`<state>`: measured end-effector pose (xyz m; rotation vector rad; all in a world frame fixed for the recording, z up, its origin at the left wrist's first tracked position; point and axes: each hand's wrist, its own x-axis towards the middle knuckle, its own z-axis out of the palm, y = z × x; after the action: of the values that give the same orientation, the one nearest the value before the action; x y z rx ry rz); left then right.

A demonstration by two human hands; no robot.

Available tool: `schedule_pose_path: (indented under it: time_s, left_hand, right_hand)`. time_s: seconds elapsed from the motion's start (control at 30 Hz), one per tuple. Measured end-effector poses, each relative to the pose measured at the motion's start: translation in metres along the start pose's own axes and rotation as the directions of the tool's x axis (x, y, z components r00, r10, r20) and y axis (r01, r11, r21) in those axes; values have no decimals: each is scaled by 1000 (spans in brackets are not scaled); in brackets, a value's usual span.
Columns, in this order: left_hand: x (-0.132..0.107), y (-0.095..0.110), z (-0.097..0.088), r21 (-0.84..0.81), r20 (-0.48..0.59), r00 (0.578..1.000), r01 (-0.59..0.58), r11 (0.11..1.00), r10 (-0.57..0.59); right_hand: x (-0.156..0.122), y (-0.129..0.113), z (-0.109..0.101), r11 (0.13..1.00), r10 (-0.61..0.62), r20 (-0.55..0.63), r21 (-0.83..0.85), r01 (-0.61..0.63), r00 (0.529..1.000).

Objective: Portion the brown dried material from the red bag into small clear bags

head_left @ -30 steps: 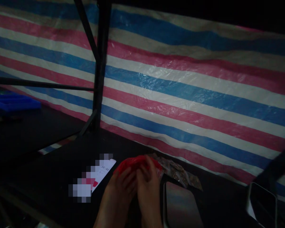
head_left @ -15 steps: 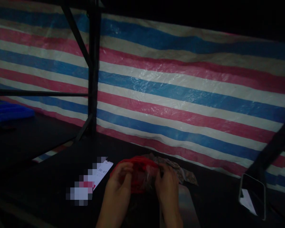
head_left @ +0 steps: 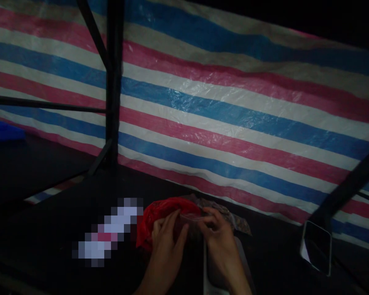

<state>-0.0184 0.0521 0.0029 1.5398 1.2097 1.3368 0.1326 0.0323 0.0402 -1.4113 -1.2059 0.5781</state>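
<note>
A small clear plastic bag [head_left: 192, 217] is between my hands, its upper edge showing as a pale line and its lower part lost in the dark. My right hand [head_left: 218, 235] pinches its right side between thumb and fingers. My left hand [head_left: 167, 241] is at the bag's left edge, thumb and fingers apart. Behind my left hand lies a crumpled red plastic bag [head_left: 150, 217], its mouth facing me. Small clear packets [head_left: 223, 211] with brownish contents lie just beyond my right hand. Under my right wrist is a flat grey device [head_left: 244, 254], partly covered.
A lit phone [head_left: 106, 229], blurred out by pixels, lies on the dark table [head_left: 58, 229] at left. Another phone [head_left: 316, 248] leans upright at right near a dark slanted bar [head_left: 350, 182]. Behind stand a black post [head_left: 113, 90] and striped sheeting [head_left: 218, 110]. A blue tray [head_left: 4, 131] is far left.
My left hand has moved right, towards the clear bag, with its fingers reaching forward. My right hand has turned and now pinches the clear bag's edge. The view has shifted slightly.
</note>
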Motion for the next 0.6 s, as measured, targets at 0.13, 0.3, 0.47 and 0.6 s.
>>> schedule_pose_path:
  time_s: [0.13,0.3,0.47,0.6]
  left_hand:
    - [-5,5,4,-135,161,986,60,989,-38]
    - [-16,13,9,-231,332,943,112,966,-30]
    - [-21,17,11,-298,389,921,145,943,-19]
    - [-15,17,8,-204,214,977,33,978,11]
  right_hand:
    - [-15,-17,0,976,35,68,211,-49,997]
    - [-22,-27,-6,974,24,-6,225,-22,1000]
    - [-23,-17,-57,996,68,-155,-41,-75,985]
    - [-25,6,-94,949,73,-210,-286,-132,975]
